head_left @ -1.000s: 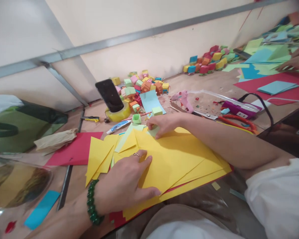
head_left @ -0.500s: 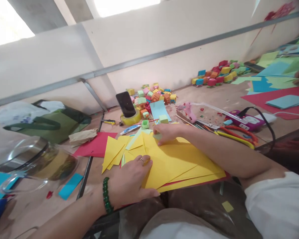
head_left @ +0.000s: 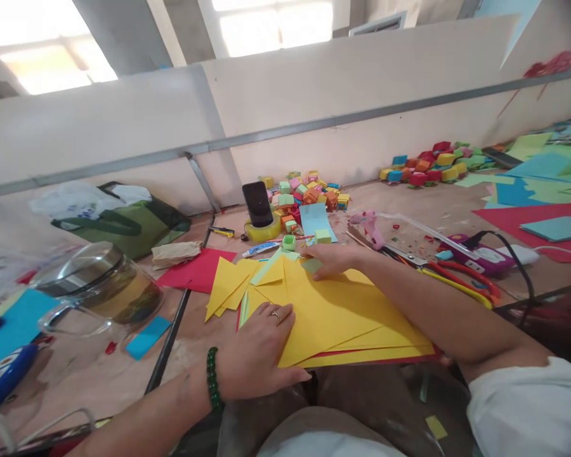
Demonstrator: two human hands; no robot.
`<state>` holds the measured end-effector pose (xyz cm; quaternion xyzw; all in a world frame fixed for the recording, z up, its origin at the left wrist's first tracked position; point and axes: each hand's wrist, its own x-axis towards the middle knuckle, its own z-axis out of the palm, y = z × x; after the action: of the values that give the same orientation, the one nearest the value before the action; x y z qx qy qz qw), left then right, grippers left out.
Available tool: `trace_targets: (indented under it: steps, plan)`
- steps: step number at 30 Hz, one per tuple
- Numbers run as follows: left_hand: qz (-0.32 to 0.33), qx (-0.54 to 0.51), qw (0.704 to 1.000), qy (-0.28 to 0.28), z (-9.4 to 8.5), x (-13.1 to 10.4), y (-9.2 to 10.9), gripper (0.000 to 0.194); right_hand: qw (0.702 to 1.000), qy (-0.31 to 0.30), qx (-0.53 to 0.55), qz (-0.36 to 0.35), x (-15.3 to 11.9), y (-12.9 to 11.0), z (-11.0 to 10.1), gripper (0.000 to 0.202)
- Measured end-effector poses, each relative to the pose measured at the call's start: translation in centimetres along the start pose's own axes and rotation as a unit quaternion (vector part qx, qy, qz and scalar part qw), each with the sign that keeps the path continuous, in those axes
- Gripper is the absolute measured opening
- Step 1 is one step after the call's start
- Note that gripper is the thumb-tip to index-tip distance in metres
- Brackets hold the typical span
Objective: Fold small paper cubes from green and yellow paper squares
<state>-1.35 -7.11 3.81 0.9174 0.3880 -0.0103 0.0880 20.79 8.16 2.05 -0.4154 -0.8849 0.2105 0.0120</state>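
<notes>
My left hand [head_left: 259,349], with a green bead bracelet and a ring, lies flat on a stack of yellow paper [head_left: 342,317], thumb stretched along its near edge. Over the far part of the stack, my right hand [head_left: 335,259] pinches a small pale green paper piece [head_left: 313,265]. Just beyond it stand a light green paper cube [head_left: 322,237] and a small green open box [head_left: 288,242]. Cut yellow triangles [head_left: 226,289] lie to the left, overlapping a pale green strip [head_left: 269,270].
A phone [head_left: 257,204] leans on a tape roll [head_left: 264,230] before a heap of paper cubes [head_left: 333,198]. To the right are a pink glue gun [head_left: 368,225], scissors [head_left: 461,276] and a purple power strip [head_left: 480,257]. A glass teapot [head_left: 124,292] stands left.
The view has tilted up, and table things appear shifted right. The green piece in my right fingers now shows more of its flat face. My left hand stays on the yellow paper.
</notes>
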Motion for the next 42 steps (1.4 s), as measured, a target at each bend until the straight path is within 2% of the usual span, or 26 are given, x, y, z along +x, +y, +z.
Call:
trace_targets:
  steps: [3,6,8,10,11,14,19,22,24,25,26,28,29,30,31,34,39,42]
  plan:
    - [0.013,-0.029,0.999,0.006,-0.1,-0.6,-1.2,0.065,1.0,-0.003,-0.005,-0.021,-0.3,0.2,-0.3,0.052]
    - [0.022,-0.085,0.995,0.035,-0.2,0.2,-3.7,0.044,1.0,0.01,-0.001,-0.014,-0.5,-0.6,-0.1,0.042]
    - [-0.057,-0.084,0.988,0.116,-0.2,1.5,-5.9,0.039,0.999,0.038,-0.015,0.008,-0.5,-1.5,0.4,0.046]
    - [-0.143,-0.076,0.969,0.186,-0.1,3.2,-7.8,0.041,0.996,0.075,-0.049,0.022,-0.5,-2.5,0.9,0.056]
    - [-0.167,-0.093,0.963,0.192,0.1,4.0,-8.5,0.043,0.993,0.089,-0.068,0.026,-0.5,-2.9,1.1,0.06]
    - [-0.215,-0.192,0.946,0.15,0.7,5.7,-9.8,0.049,0.988,0.113,-0.099,0.019,-0.5,-3.5,1.6,0.067]
    - [-0.208,-0.292,0.923,0.14,1.2,6.1,-10.1,0.036,0.991,0.135,-0.025,0.004,-0.1,-2.9,2.1,0.078]
    - [-0.172,-0.374,0.899,0.147,0.8,5.8,-9.8,0.033,0.983,0.133,0.124,-0.006,0.4,-2.8,2.5,0.076]
    - [-0.152,-0.415,0.88,0.171,0.3,5.6,-9.7,0.038,0.958,0.124,0.256,-0.033,0.6,-2.9,2.8,0.061]
    - [-0.145,-0.447,0.86,0.199,0.0,5.5,-9.7,0.041,0.937,0.125,0.322,-0.046,0.7,-2.9,2.9,0.053]
    - [-0.138,-0.491,0.828,0.233,-0.1,5.4,-9.7,0.045,0.912,0.133,0.384,-0.057,0.8,-3.0,2.9,0.047]
    - [-0.126,-0.603,0.735,0.284,-0.2,5.2,-10.0,0.054,0.858,0.161,0.483,-0.068,0.9,-3.1,2.9,0.046]
    - [-0.121,-0.656,0.687,0.288,-0.1,5.2,-10.1,0.057,0.834,0.177,0.518,-0.07,0.9,-3.2,2.9,0.049]
    - [-0.117,-0.696,0.652,0.278,0.1,5.1,-10.2,0.059,0.816,0.192,0.541,-0.071,1.0,-3.2,2.9,0.051]
    - [-0.112,-0.719,0.637,0.256,0.4,5.1,-10.3,0.059,0.804,0.201,0.555,-0.072,1.0,-3.3,3.0,0.051]
    - [-0.088,-0.736,0.637,0.21,1.1,5.2,-9.8,0.054,0.797,0.207,0.562,-0.078,1.0,-3.8,3.3,0.048]
    - [-0.108,-0.751,0.611,0.228,1.1,5.4,-8.1,0.052,0.802,0.148,0.571,-0.089,0.8,-4.3,3.8,0.051]
    - [-0.103,-0.759,0.609,0.207,1.0,5.3,-7.7,0.049,0.797,0.143,0.582,-0.071,0.7,-3.9,3.7,0.051]
